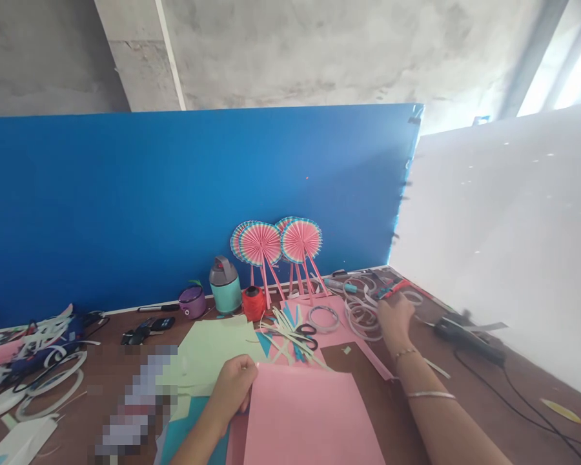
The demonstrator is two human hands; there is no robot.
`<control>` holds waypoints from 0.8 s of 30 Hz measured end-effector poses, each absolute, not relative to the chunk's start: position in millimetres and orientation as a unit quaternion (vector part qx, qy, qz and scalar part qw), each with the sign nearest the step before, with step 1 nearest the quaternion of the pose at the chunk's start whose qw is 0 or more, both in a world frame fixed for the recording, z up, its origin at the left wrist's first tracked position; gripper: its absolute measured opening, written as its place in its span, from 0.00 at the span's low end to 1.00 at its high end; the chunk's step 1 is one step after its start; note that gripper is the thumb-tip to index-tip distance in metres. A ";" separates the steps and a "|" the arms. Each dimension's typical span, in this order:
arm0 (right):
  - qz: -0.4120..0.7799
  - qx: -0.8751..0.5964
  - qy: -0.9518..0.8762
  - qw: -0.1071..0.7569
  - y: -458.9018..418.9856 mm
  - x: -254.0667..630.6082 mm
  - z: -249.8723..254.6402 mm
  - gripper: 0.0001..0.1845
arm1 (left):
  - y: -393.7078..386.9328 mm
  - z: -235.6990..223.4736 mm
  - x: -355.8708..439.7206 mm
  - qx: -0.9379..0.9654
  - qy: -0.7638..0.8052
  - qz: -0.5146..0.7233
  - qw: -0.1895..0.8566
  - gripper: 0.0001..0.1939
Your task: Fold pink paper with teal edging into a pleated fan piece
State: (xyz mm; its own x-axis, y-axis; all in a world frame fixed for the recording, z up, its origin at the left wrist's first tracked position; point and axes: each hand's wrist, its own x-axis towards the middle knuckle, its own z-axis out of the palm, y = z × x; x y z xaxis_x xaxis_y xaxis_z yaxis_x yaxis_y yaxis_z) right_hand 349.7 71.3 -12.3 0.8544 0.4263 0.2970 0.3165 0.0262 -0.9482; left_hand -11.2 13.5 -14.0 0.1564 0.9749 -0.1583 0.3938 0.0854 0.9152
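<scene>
My left hand (232, 387) pinched the upper left corner of a pink paper sheet (310, 420) lying at the near edge of the brown bench (465, 374). My right hand (394, 320) reached toward the far right corner, fingers curled on white tape rings (363, 316); whether they gripped one, I could not tell. Black-handled scissors (306, 336) lay between.

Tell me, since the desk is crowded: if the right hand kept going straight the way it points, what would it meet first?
The right hand points toward the far corner. Probably first the tape rolls at its fingertips, then the red-handled tool; depth is unclear.
</scene>
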 end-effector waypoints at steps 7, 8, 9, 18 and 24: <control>0.000 -0.572 -0.690 0.444 58.1 272.1 -2.8 0.09 | 11.9 -15.4 -14.1 0.703 0.580 0.254 0.324 0.13; 0.020 -0.550 -0.724 0.416 53.7 260.0 -1.9 0.06 | 11.6 -15.0 -14.4 0.709 0.584 0.244 0.311 0.13; 0.042 -0.526 -0.768 0.364 49.1 248.8 -1.4 0.06 | 11.6 -14.6 -14.6 0.714 0.588 0.234 0.299 0.13; 0.060 -0.517 -0.821 0.234 42.4 207.7 -17.9 0.08 | 10.1 -10.7 -14.3 0.720 0.619 0.170 0.263 0.16; 0.292 -0.508 -0.720 0.372 35.5 209.8 -2.4 0.05 | 4.7 -5.2 -17.4 0.726 0.616 0.175 0.251 0.08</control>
State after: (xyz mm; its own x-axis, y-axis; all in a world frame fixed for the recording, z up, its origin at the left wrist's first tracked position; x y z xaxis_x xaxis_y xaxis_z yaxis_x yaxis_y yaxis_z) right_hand 209.8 35.5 -2.4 -0.2084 0.9484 0.2390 0.5145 0.3141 -0.7979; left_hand -17.4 4.7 -5.2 0.1803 0.9821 -0.0549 0.8062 -0.1156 0.5803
